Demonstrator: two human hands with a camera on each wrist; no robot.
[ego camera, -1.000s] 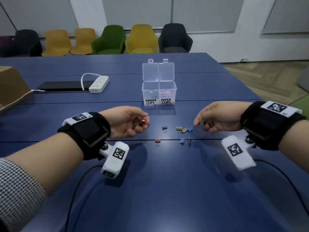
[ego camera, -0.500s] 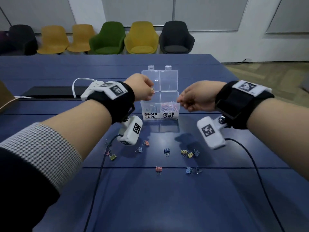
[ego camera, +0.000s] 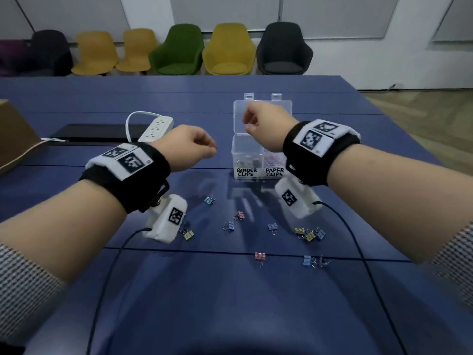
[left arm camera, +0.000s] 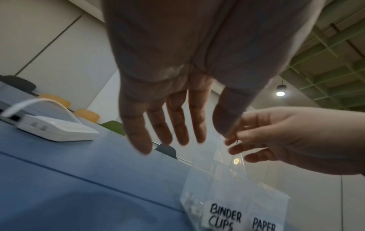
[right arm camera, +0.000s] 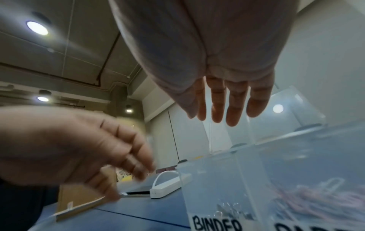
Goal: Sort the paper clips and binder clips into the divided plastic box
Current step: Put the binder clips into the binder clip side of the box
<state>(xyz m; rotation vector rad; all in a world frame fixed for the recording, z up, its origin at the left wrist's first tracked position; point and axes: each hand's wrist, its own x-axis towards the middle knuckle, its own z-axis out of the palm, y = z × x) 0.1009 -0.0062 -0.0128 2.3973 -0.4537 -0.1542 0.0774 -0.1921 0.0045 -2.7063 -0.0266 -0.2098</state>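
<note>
The clear divided box [ego camera: 239,149] stands mid-table with its lid up, labelled BINDER CLIPS on the left and PAPER CLIPS on the right. Binder clips [right arm camera: 231,209] lie in its left compartment, pink paper clips [right arm camera: 316,198] in the right. My right hand [ego camera: 258,121] hovers over the box; the right wrist view shows the right hand [right arm camera: 227,115] with straight fingers holding nothing. My left hand [ego camera: 194,147] hangs just left of the box; the left wrist view shows the left hand [left arm camera: 168,140] with spread, empty fingers. Several coloured binder clips [ego camera: 309,234] lie loose on the blue table [ego camera: 230,303].
A white power strip [ego camera: 156,128] with its cable and a dark flat slab [ego camera: 94,133] lie at the back left. A cardboard box [ego camera: 12,139] sits at the left edge. Chairs [ego camera: 179,49] line the far wall. Wrist-camera cables [ego camera: 358,252] trail over the table.
Both hands rose from the table to the box. The left hand then drew back to the left of the box, fingers now spread and empty. The right hand moved over the box.
</note>
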